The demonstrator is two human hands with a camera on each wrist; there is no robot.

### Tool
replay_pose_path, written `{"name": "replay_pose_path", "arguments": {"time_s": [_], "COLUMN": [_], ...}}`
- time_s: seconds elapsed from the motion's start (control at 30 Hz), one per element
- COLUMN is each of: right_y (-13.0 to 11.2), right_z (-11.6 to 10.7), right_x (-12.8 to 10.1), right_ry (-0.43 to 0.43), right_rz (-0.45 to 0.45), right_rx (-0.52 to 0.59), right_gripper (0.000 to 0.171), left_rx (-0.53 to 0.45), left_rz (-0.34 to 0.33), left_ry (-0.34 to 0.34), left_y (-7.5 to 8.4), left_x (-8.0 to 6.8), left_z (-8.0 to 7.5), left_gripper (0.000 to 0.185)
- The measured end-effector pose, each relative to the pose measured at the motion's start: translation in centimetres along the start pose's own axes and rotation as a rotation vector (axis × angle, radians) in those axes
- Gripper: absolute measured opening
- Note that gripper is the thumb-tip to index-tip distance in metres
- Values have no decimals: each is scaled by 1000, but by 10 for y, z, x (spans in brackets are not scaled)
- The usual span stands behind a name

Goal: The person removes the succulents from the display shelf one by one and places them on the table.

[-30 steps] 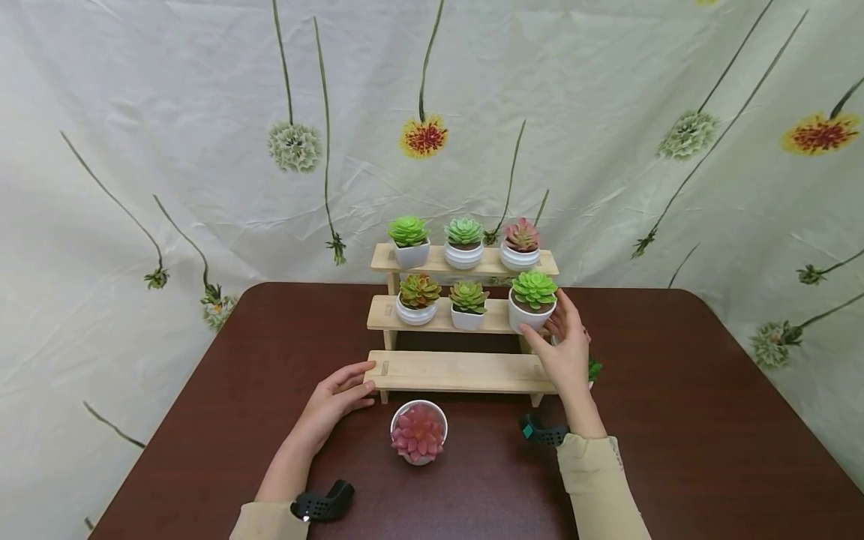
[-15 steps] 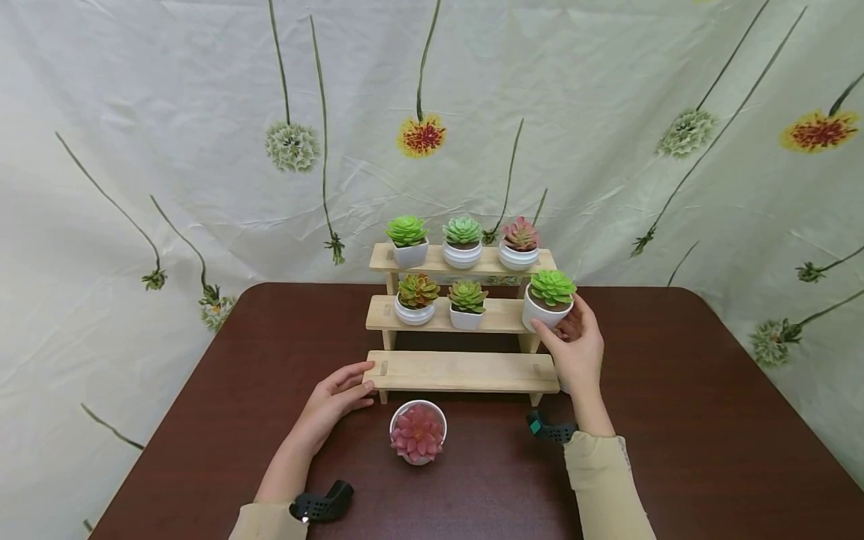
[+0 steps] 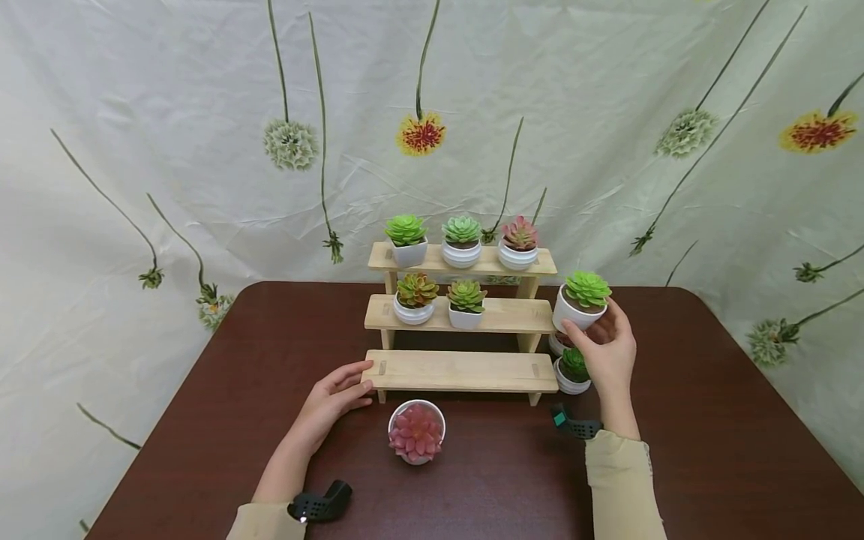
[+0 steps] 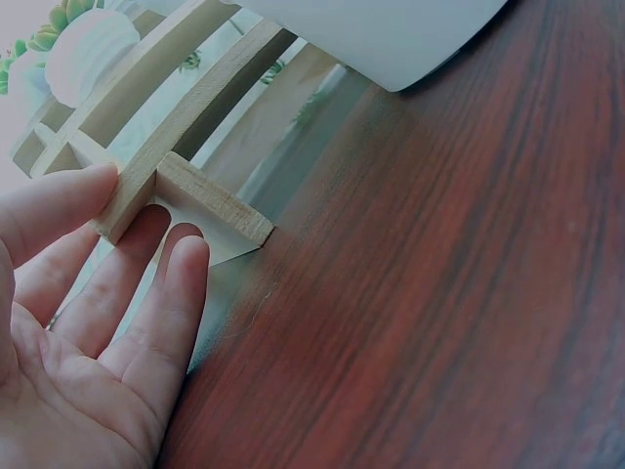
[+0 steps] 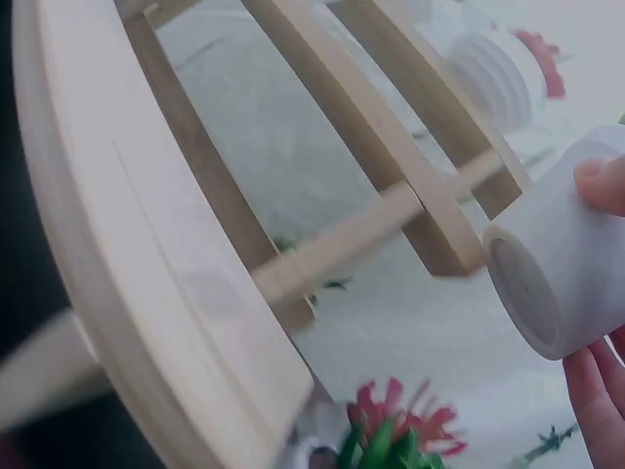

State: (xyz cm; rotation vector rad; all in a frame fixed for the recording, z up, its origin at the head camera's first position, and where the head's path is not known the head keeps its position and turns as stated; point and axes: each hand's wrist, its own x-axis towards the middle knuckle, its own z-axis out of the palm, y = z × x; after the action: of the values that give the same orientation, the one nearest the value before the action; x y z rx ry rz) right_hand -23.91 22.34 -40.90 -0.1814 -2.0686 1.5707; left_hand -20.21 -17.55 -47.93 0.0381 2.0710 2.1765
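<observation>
My right hand [image 3: 609, 351] grips a white round pot with a bright green succulent [image 3: 586, 291], raised just right of the middle step. In the right wrist view the white pot [image 5: 557, 264] is tilted and shows its underside, with the thumb on its side. My left hand [image 3: 332, 401] holds the left end of the bottom step of a three-step wooden plant stand [image 3: 459, 371]. Seen from the left wrist, the thumb and fingertips [image 4: 187, 264] lie about the plank's end. A pink succulent in a white pot [image 3: 416, 433] stands in front of the stand.
Three potted succulents line the top step, among them a pink one [image 3: 518, 244]. On the middle step are a reddish-green succulent [image 3: 415, 298] and a green one [image 3: 466, 304]. Right of the stand, a dark green succulent [image 3: 574, 370] and another partly hidden pot stand on the brown table [image 3: 709, 420].
The right hand has carried the bright green succulent off the middle step's right end, moving right past the stand. Pots behind that hand have come into view. The left hand stays put.
</observation>
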Motion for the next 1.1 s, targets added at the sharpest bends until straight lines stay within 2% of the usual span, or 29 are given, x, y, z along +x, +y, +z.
{"name": "replay_pose_path", "arguments": {"time_s": [0.4, 0.83, 1.1], "right_y": [17, 28, 44], "right_z": [-25, -36, -41], "right_x": [10, 13, 13], "right_ry": [121, 172, 165], "right_rz": [21, 90, 131], "right_rx": [22, 35, -30], "right_gripper": [66, 67, 72], "left_rx": [-5, -2, -13], "left_rz": [4, 5, 6], "left_ry": [2, -2, -6], "left_y": [1, 2, 1], "left_x": [-1, 0, -1], "left_z": [-1, -1, 0], "left_gripper": [47, 47, 46]}}
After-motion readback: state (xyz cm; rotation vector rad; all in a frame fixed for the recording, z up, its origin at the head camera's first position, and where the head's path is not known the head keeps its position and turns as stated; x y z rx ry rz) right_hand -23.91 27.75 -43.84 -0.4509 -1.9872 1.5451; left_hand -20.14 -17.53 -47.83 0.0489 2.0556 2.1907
